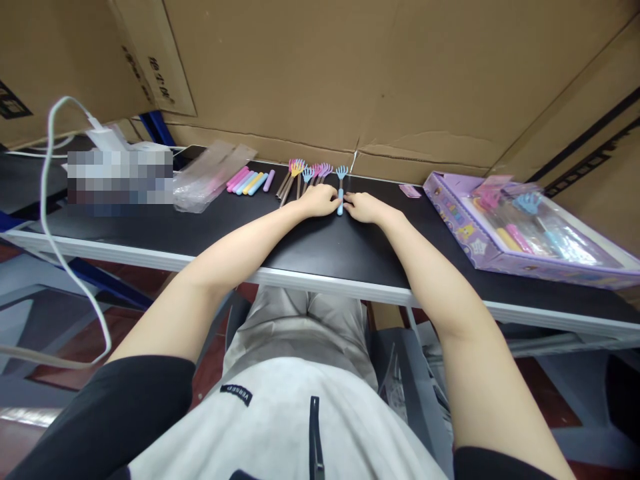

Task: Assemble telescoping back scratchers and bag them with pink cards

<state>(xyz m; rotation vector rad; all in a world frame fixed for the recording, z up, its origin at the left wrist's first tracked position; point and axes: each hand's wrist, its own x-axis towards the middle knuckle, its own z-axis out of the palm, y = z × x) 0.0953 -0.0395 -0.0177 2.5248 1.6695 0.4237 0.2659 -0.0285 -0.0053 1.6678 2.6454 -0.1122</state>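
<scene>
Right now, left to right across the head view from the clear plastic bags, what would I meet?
Clear plastic bags, row of short coloured cylinders, metal-shafted claw scratchers, blue-handled claw scratcher, right hand, small pink card, purple cardboard box.

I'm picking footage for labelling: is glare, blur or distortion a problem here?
Head view: pale glare streaks the clear packaging in the purple box; head view: the black sleeves look stretched near the bottom corners; head view: pixelation hides things at left; head view: left hand, right hand and blue tool look fairly sharp.
</scene>
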